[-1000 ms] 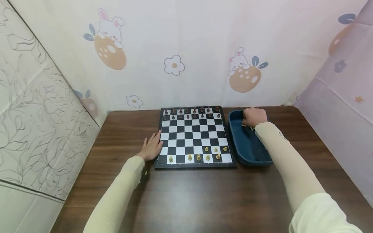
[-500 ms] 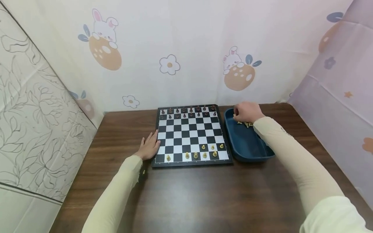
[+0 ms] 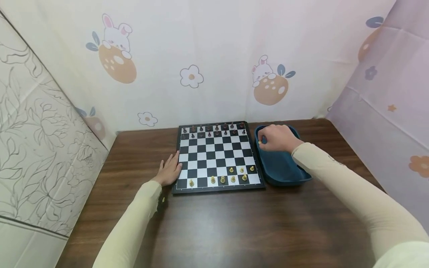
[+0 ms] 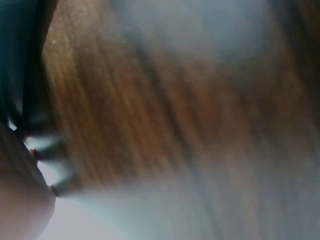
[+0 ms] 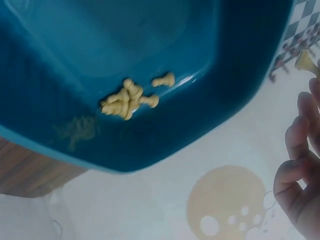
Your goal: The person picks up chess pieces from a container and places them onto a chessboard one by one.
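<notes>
A black-and-white chessboard lies on the wooden table. My left hand rests flat against its left edge, fingers straight. My right hand is over the back of a blue tray, at the board's right side. Between thumb and fingers it pinches a pale yellow chess piece, whose flared end sticks out; the rest is hidden by the fingertips. In the right wrist view, several yellow chess pieces lie heaped in the tray, one slightly apart. The left wrist view is mostly blurred table.
Two rows of dark red chess pieces stand along the board's far side. Several yellow pieces stand on the near two rows. A patterned curtain hangs right behind the table.
My right hand has risen from the pieces in the tray and moved left toward the board, a yellow chess piece now showing at its fingertips. My left hand stays at the board's edge.
</notes>
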Action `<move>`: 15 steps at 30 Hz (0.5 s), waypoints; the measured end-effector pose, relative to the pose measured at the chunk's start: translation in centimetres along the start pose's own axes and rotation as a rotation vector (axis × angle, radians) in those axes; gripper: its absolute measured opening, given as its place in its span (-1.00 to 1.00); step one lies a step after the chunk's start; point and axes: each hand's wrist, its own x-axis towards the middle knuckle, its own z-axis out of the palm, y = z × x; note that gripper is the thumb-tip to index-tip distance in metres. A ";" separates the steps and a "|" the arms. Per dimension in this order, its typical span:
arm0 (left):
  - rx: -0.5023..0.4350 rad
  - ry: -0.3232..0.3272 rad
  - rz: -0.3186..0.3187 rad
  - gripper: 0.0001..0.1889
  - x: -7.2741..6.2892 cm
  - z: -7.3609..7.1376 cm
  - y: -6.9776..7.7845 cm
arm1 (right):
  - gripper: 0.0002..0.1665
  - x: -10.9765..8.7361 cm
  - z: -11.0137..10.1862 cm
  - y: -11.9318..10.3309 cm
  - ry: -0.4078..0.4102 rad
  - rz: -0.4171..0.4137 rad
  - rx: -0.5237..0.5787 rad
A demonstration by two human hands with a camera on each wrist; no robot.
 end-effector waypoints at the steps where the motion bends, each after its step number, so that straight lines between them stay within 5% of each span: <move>1: 0.000 0.001 0.000 -0.36 0.0 0.0 0.0 | -0.86 -0.2 0.0 -0.3 0.003 -0.015 0.007; 15: 0.002 0.001 -0.009 -0.35 0.0 0.1 -0.1 | -0.87 -2.2 1.6 -3.4 0.019 -0.102 0.049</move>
